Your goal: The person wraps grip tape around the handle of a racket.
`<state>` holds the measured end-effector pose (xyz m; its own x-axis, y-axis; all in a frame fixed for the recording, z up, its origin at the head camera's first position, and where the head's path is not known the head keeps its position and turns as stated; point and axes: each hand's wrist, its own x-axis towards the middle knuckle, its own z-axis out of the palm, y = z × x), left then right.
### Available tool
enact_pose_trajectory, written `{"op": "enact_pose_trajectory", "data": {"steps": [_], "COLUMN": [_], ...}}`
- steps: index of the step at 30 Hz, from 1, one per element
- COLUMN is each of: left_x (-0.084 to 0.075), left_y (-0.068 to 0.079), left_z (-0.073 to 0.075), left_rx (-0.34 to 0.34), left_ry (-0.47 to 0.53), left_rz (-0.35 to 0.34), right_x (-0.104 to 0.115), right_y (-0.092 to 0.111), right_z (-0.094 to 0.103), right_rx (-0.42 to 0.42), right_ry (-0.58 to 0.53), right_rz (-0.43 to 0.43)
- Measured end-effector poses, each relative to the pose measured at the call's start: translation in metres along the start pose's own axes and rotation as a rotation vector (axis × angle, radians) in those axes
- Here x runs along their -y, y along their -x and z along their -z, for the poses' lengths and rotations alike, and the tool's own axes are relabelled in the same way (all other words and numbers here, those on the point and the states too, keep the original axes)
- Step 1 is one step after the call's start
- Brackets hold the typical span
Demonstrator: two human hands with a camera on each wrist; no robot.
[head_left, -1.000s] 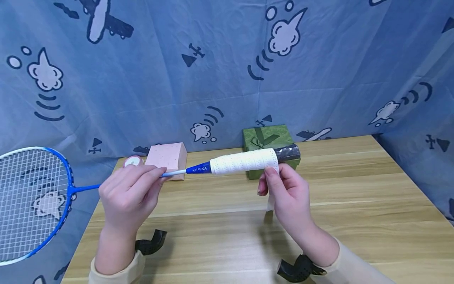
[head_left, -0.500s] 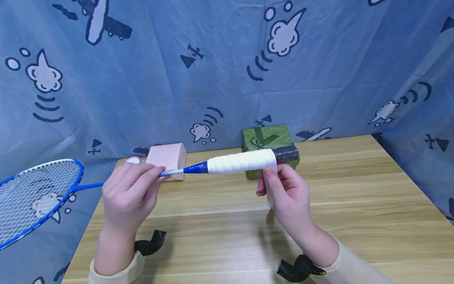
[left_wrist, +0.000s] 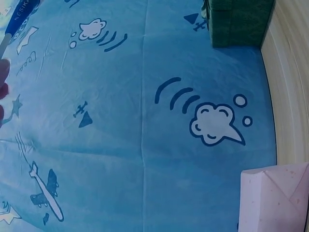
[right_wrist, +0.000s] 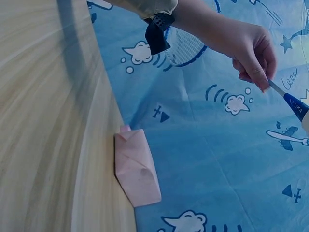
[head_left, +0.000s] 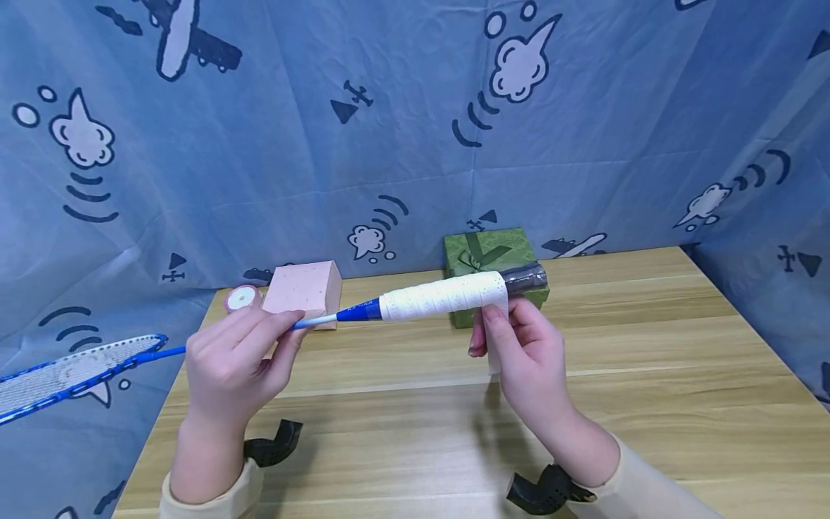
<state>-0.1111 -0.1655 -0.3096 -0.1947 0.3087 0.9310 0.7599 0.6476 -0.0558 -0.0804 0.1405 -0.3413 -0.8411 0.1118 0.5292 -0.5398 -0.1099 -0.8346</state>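
Pinching a blue badminton racket (head_left: pixel 359 311) by its thin rod (head_left: pixel 318 321), the left hand (head_left: pixel 236 357) helps hold it in the air above the pale wooden table (head_left: pixel 402 440). The right hand (head_left: pixel 528 346) pinches a white strip with tiny holes (head_left: pixel 444 296), which is wound round most of the handle. The shiny black end (head_left: pixel 527 277) pokes out bare. Behind it sits a square green box with a bow (head_left: pixel 519 251). Near the left hand are a pale pink box (head_left: pixel 303 287) and a round pink-and-white roll (head_left: pixel 243 297).
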Motion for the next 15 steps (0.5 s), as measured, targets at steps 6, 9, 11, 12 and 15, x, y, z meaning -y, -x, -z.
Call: {"op": "enact_pose_trajectory", "data": {"steps": [6, 9, 11, 12, 15], "left_x": [-0.0010, -0.0014, -0.0017, -0.0018, -0.0024], "left_y": [-0.0019, -0.0034, -0.0042, -0.0046, -0.0056], "left_z": [0.0010, 0.0009, 0.0007, 0.0004, -0.0006], "left_rx": [-0.006, -0.018, -0.029, -0.036, -0.053], "left_ry": [0.002, -0.005, -0.007, -0.009, -0.022], "left_rz": [0.006, 0.003, 0.000, 0.000, 0.002], "right_x": [0.0003, 0.0007, 0.0010, 0.0011, 0.0015], "right_y": [-0.0002, -0.0005, -0.0005, -0.0004, -0.0002], "right_z": [0.0004, 0.0004, 0.0004, 0.0005, 0.0007], "right_rx": [-0.026, -0.034, -0.031, -0.029, -0.022], "right_ry": [0.027, 0.033, 0.033, 0.031, 0.025], "right_rz": [-0.038, -0.054, -0.058, -0.060, -0.061]}}
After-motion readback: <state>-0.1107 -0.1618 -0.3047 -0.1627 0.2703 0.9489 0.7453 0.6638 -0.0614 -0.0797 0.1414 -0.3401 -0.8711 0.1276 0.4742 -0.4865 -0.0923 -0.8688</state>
